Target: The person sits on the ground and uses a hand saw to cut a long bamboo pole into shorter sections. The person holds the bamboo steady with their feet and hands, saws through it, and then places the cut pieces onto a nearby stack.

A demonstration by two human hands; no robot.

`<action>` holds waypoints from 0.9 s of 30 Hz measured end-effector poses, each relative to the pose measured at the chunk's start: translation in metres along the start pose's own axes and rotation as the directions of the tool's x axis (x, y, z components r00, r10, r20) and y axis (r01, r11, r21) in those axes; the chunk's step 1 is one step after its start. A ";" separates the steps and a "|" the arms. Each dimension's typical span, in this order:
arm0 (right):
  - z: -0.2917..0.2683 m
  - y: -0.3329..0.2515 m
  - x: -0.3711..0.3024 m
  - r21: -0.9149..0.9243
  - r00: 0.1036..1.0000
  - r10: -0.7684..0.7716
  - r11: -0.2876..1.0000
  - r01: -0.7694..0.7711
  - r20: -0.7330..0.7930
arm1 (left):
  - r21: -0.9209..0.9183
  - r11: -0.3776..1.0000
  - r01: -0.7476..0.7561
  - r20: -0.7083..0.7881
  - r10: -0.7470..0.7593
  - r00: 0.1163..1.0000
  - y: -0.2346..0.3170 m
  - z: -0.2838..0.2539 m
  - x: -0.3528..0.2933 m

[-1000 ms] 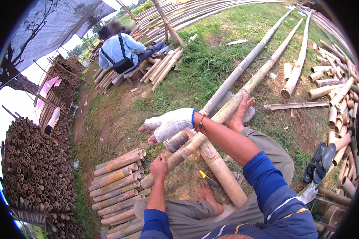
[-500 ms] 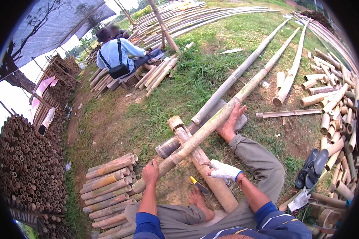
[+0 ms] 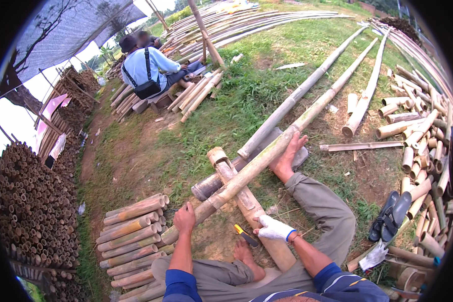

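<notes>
My left hand is closed round a long bamboo pole close to its near end. The pole slants away to the far right, crossing a notched bamboo piece. My right hand, in a white glove with bare fingertips, is at the lower part of that notched piece, thumb and finger apart, with nothing visible between them. My bare foot presses against the pole's far side. A yellow-and-black knife-like tool lies on the ground between my other foot and the notched piece.
Cut bamboo lengths are stacked at my left, with more piled at right. Black sandals and a white glove lie right. A person in light blue sits at far left, someone else beyond.
My right hand has drawn a little toward me along the notched bamboo. My left hand stays on the pole. The whole view has shifted slightly.
</notes>
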State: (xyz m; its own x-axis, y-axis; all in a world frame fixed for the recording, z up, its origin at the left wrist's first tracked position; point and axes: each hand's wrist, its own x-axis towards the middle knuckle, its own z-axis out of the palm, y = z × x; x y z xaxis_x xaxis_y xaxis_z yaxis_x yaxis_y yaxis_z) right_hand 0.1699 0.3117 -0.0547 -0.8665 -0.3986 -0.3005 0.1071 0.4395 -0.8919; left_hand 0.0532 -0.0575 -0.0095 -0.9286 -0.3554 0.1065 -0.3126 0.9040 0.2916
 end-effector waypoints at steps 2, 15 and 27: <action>0.007 0.012 0.001 -0.003 0.999 -0.033 0.999 0.033 -0.027 | -0.007 1.000 -0.010 0.005 0.010 1.000 0.006 0.000 0.000; 0.021 0.017 0.009 -0.115 0.993 -0.118 0.986 0.117 0.006 | -0.013 1.000 -0.012 -0.022 0.012 1.000 0.000 0.000 0.000; 0.025 0.025 0.013 -0.117 0.997 -0.072 0.990 0.076 0.037 | -0.033 0.999 0.004 0.014 -0.003 1.000 -0.002 0.000 0.000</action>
State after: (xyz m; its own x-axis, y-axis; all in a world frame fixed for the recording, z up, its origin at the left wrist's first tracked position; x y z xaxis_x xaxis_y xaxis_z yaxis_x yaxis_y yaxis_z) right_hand 0.1737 0.2974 -0.0898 -0.8531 -0.4593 -0.2475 -0.0173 0.4989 -0.8665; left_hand 0.0538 -0.0599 -0.0099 -0.9303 -0.3550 0.0927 -0.3092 0.8945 0.3228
